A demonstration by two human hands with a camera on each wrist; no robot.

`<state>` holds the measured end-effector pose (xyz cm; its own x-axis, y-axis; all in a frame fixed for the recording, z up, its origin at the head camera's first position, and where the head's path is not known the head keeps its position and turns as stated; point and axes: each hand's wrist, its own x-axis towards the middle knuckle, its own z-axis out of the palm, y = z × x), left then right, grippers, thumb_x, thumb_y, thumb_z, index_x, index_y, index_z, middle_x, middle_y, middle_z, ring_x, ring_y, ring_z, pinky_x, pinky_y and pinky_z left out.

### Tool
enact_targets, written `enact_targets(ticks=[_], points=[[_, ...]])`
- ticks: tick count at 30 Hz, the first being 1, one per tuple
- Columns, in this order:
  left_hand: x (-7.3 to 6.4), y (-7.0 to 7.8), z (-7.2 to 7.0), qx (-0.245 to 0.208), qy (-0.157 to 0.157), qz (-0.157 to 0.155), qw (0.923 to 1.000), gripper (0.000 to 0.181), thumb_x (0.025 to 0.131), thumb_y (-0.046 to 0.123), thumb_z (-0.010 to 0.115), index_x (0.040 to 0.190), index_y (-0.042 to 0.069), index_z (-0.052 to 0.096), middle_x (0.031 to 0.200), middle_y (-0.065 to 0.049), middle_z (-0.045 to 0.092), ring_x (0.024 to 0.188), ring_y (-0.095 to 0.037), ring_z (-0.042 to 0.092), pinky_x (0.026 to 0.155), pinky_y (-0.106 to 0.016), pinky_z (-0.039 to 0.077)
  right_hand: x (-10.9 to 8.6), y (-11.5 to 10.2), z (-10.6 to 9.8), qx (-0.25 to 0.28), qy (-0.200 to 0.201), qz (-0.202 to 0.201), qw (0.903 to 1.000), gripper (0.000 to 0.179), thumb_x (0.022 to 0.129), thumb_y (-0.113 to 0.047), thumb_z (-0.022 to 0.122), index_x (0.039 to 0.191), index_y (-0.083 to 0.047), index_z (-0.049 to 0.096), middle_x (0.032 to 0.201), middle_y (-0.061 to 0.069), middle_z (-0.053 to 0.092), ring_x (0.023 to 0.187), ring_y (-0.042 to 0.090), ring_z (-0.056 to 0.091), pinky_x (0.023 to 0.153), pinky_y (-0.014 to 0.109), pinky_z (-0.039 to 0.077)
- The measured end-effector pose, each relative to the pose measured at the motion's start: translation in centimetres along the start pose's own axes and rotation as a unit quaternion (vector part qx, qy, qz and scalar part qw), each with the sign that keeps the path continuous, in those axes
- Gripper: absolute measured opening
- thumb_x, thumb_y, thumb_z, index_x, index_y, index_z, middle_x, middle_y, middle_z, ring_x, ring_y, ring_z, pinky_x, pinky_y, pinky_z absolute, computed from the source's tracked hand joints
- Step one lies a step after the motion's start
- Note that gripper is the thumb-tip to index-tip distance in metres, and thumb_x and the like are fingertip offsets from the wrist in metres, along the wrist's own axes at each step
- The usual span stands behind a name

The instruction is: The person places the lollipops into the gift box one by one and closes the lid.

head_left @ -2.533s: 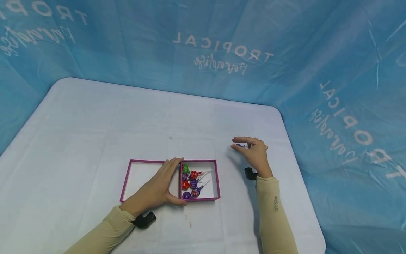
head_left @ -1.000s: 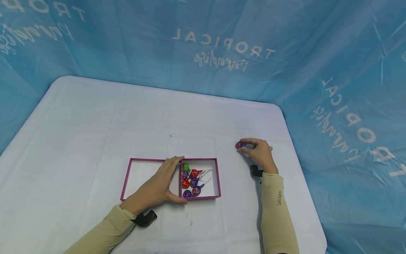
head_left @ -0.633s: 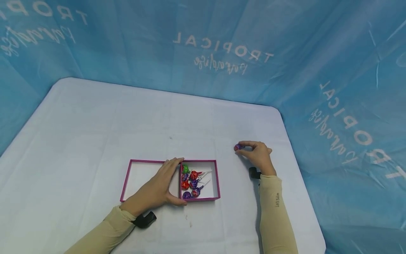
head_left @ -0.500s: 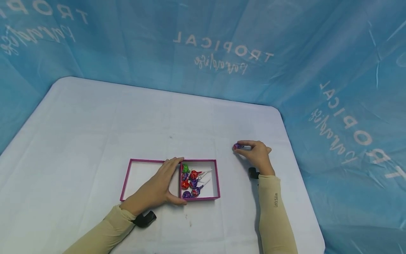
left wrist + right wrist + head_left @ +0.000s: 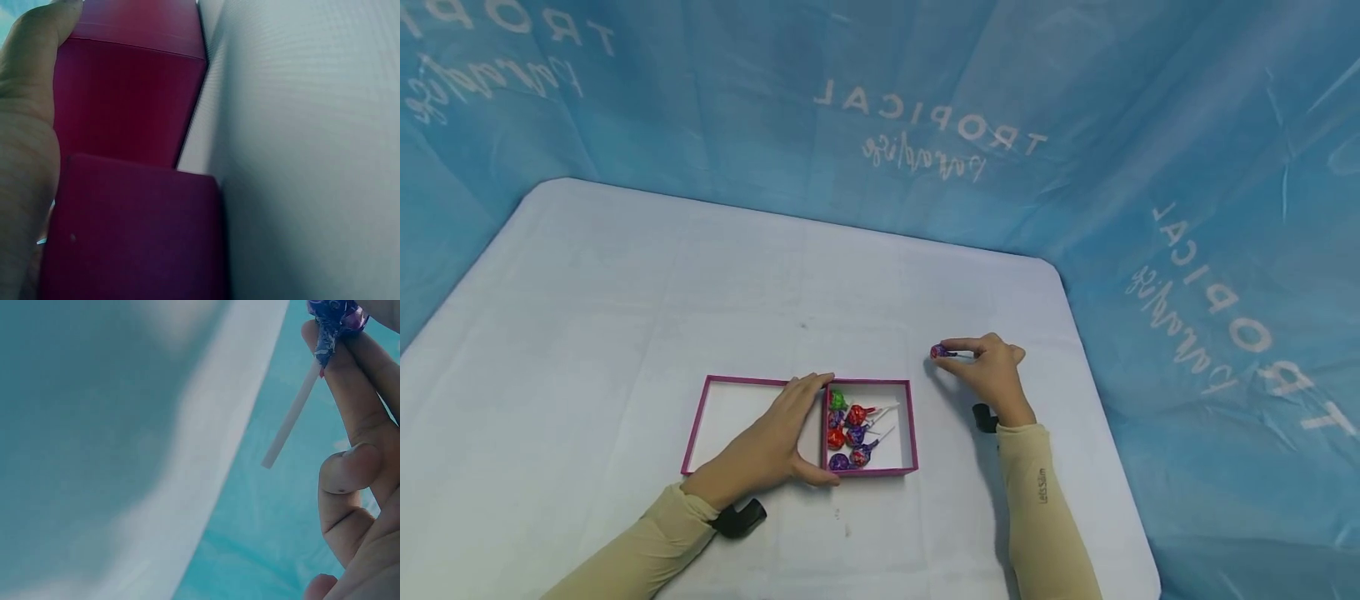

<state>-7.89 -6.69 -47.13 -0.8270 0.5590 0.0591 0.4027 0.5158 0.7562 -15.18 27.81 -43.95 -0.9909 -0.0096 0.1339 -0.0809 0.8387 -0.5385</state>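
My right hand (image 5: pixel 996 372) pinches a lollipop (image 5: pixel 937 352) in a purple and red wrapper, held above the table to the right of the box. In the right wrist view the white stick of the lollipop (image 5: pixel 290 422) juts out from between the fingertips. My left hand (image 5: pixel 767 446) spans the left end of a magenta-edged box (image 5: pixel 913 425), thumb on its near side and fingers on its far side. Inside that box lie several lollipops (image 5: pixel 857 414) with red, purple and green wrappers. The left wrist view shows the thumb against the magenta box wall (image 5: pixel 134 94).
A second magenta-edged tray (image 5: pixel 697 421) with a white inside stands against the box's left side, partly under my left hand. Both are on a white-covered table (image 5: pixel 737 275). Blue printed sheeting (image 5: pixel 737 108) hangs behind the table and along its right side.
My right hand, earlier beside the far right of the table, has brought the lollipop left toward the box. Its wrapped head came into clearer view. The left hand and box have stayed put.
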Motion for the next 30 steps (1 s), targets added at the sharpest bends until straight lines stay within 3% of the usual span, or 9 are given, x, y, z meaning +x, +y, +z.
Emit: enact_targets(ticks=[7,10,15,30], points=[[-0.2,-0.1,-0.2,0.011,0.000,0.005,0.9999,0.132,0.059,0.059,0.092,0.160,0.012,0.020,0.162,-0.014,0.030,0.152,-0.040,0.021,0.124,-0.052,0.020,-1.5,-2.9,0.1,0.023,0.022,-0.051,0.9982,0.030,0.073,-0.032,0.091,0.100,-0.021,0.083,0.080,0.002,0.063,0.087,0.027,0.054,0.085,0.052,0.018],[-0.3,0.0,-0.3,0.012,0.000,0.009,0.9999,0.132,0.059,0.058,0.092,0.160,0.011,0.021,0.161,-0.016,0.030,0.151,-0.041,0.022,0.124,-0.053,0.020,-1.8,-4.0,0.2,0.020,0.020,-0.096,0.9949,0.029,0.073,-0.034,0.091,0.099,-0.023,0.083,0.083,-0.005,0.071,0.084,0.025,0.052,0.084,0.053,0.016],[-0.4,0.2,-0.3,0.005,-0.002,0.005,1.0000,0.132,0.059,0.058,0.092,0.160,0.011,0.021,0.162,-0.017,0.029,0.151,-0.044,0.021,0.123,-0.055,0.020,-1.9,-5.6,-0.1,0.000,0.010,-0.174,0.9846,0.025,0.077,-0.038,0.088,0.099,-0.028,0.082,0.090,-0.014,0.076,0.080,0.014,0.044,0.081,0.053,0.014],[-0.4,0.3,-0.3,0.009,0.006,0.003,0.9999,0.131,0.060,0.060,0.091,0.160,0.013,0.021,0.161,-0.020,0.030,0.150,-0.046,0.022,0.122,-0.058,0.024,-2.4,-9.8,-1.1,-0.063,-0.032,-0.283,0.9564,0.024,0.076,-0.036,0.089,0.098,-0.028,0.082,0.091,-0.015,0.076,0.081,0.007,0.042,0.079,0.053,0.017]])
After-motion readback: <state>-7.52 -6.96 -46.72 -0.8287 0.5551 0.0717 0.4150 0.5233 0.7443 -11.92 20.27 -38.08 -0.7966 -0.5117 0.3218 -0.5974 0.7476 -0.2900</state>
